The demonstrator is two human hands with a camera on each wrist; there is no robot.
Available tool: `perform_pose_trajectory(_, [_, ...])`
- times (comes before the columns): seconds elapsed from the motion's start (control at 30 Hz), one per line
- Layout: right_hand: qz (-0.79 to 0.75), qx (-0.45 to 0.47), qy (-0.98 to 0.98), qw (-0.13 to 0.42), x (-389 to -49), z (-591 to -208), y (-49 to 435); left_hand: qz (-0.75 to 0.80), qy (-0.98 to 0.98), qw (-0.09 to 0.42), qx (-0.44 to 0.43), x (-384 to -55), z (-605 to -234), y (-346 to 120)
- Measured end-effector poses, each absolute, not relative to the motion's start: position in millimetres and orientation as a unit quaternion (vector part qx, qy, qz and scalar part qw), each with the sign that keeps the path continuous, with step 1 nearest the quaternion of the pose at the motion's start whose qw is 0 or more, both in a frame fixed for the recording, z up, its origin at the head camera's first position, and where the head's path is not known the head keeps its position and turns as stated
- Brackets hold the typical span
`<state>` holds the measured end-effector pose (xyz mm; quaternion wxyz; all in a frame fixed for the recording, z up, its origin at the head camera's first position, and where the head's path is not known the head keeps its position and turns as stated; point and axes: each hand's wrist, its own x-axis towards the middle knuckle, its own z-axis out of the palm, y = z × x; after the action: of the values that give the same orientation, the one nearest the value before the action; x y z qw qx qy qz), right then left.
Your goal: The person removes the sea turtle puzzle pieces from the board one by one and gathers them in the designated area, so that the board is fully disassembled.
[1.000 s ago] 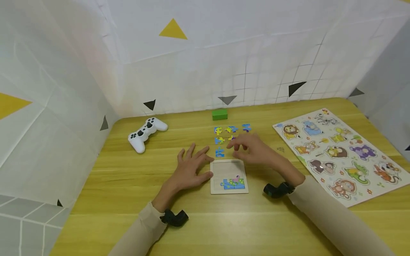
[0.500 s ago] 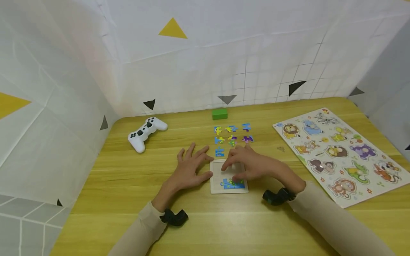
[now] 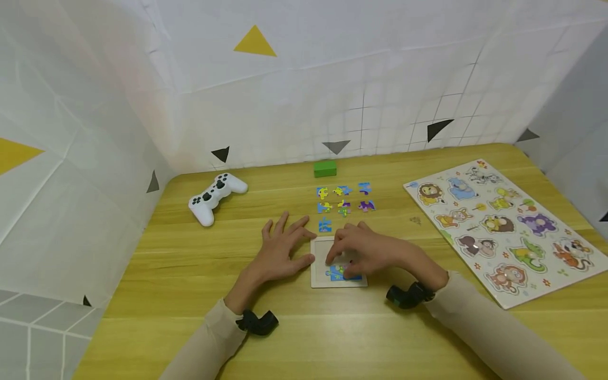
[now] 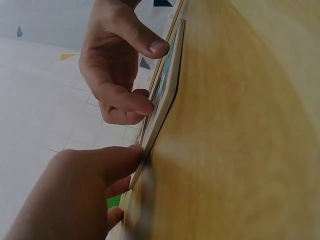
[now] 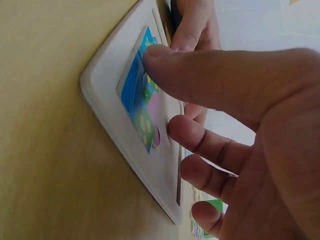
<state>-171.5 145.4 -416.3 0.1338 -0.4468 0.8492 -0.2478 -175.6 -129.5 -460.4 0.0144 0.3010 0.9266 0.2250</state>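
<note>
A small square puzzle tray (image 3: 339,285) with a pale wooden rim lies on the table. Joined blue jigsaw pieces (image 3: 336,273) with green and pink print sit in its lower part. My right hand (image 3: 368,248) is over the tray. In the right wrist view its thumb rests on the jigsaw pieces (image 5: 132,92), and the other visible fingers are bent loosely, apart from the thumb. My left hand (image 3: 280,253) lies spread at the tray's left side, thumb and index finger touching the rim. In the left wrist view, the right hand's thumb and fingers stand wide apart.
Several loose jigsaw pieces (image 3: 343,207) lie in rows behind the tray, with a green block (image 3: 325,169) farther back. A white game controller (image 3: 216,198) sits at the left rear. A large animal puzzle board (image 3: 503,232) covers the right side. White cloth walls (image 3: 294,100) surround the table.
My right hand has moved left and down from beside the loose pieces to over the tray, its thumb now on the joined pieces. The left hand has stayed at the tray's edge.
</note>
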Motion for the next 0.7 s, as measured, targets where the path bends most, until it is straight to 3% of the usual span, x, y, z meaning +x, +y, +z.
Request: perform_pose_trajectory(0.7, [-0.235,-0.455,0.846,0.149,-169.2,-415.7,143.6,0.218,0.93,0.022,0.295,-177.2,-460.8,-128.0])
